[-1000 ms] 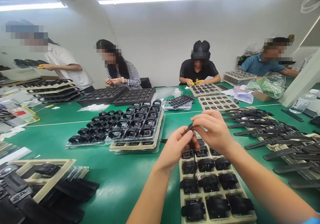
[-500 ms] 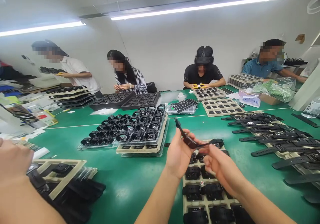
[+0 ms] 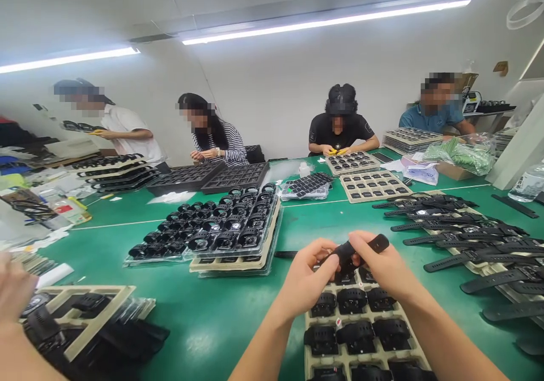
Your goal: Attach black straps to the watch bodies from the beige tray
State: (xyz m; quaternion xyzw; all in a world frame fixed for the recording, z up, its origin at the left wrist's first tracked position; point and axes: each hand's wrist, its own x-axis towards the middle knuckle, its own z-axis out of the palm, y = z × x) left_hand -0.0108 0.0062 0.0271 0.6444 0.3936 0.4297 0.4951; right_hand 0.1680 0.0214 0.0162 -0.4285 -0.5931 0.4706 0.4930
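We hold one black watch strap (image 3: 355, 249) between both hands just above the near beige tray (image 3: 365, 358): our left hand (image 3: 308, 276) pinches its lower end, our right hand (image 3: 380, 265) closes around its middle. The tray's visible pockets hold folded black watches. Left of it, beyond bare green desk (image 3: 221, 313), one stacked tray (image 3: 221, 228) carries many more.

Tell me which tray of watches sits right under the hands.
The beige tray of folded black watches at bottom centre, directly below the left hand and right hand; the others lie farther off.
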